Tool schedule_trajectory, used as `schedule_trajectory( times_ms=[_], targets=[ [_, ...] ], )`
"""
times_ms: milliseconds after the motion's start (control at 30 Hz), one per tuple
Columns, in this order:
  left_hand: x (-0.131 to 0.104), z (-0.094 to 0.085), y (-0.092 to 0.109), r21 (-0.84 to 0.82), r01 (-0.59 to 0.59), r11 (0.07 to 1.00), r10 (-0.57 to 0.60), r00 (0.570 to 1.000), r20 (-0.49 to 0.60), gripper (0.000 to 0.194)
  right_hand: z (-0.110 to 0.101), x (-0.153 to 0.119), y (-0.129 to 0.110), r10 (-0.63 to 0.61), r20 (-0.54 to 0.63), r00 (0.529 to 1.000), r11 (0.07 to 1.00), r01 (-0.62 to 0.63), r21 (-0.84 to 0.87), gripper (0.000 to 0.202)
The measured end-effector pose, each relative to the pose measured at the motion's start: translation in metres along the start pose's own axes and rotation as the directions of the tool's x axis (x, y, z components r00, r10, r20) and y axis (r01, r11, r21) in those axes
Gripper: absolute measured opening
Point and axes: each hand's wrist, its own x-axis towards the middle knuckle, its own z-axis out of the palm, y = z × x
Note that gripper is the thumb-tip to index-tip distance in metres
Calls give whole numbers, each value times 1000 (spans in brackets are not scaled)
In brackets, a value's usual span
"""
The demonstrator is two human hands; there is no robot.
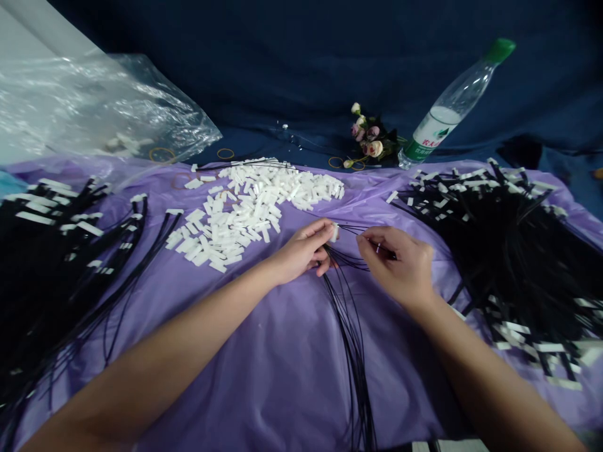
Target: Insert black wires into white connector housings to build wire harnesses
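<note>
My left hand (308, 248) pinches a small white plastic connector (335, 232) between thumb and forefinger, near the middle of the view. Thin black wires (351, 228) run from that connector to my right hand (398, 260), whose thumb and fingers are closed on them. More of the black wires pass below my left hand, and a loose bundle (348, 351) hangs down over the purple cloth toward me. Just left of my left hand lies a heap of loose white connectors (240, 213). Exactly how the wire ends sit in the held connector is too small to tell.
Black wire bundles with white connectors lie at left (42, 270) and right (513, 245) on the purple cloth (282, 370). Behind stand a green-capped bottle (443, 116) and artificial flowers (372, 138). A clear plastic bag (132, 100) and rubber bands (225, 154) are at the back.
</note>
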Motion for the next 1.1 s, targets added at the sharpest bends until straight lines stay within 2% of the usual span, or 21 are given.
schedule_trajectory(
  times_ms=[233, 467, 800, 1000, 1100],
  targets=[
    [0, 0, -1, 35, -9, 999, 9, 1000, 2, 25, 1, -2, 2, 65, 50, 997, 998, -66, 11, 7],
    [0, 1, -1, 33, -20, 999, 21, 1000, -23, 24, -1, -2, 2, 47, 89, 995, 999, -47, 3, 7],
    [0, 1, -2, 48, -39, 998, 39, 999, 3, 24, -1, -1, 1, -17, 79, 997, 1000, 19, -25, 8],
    [1, -1, -2, 95, -29, 995, 26, 999, 34, 25, -1, -3, 1, -95, 103, 990, 978, 112, -176, 10],
    [1, -2, -4, 102, -7, 995, 3, 999, 38, 27, 1, -4, 0, -112, 121, 986, 972, 134, -193, 12]
  ],
)
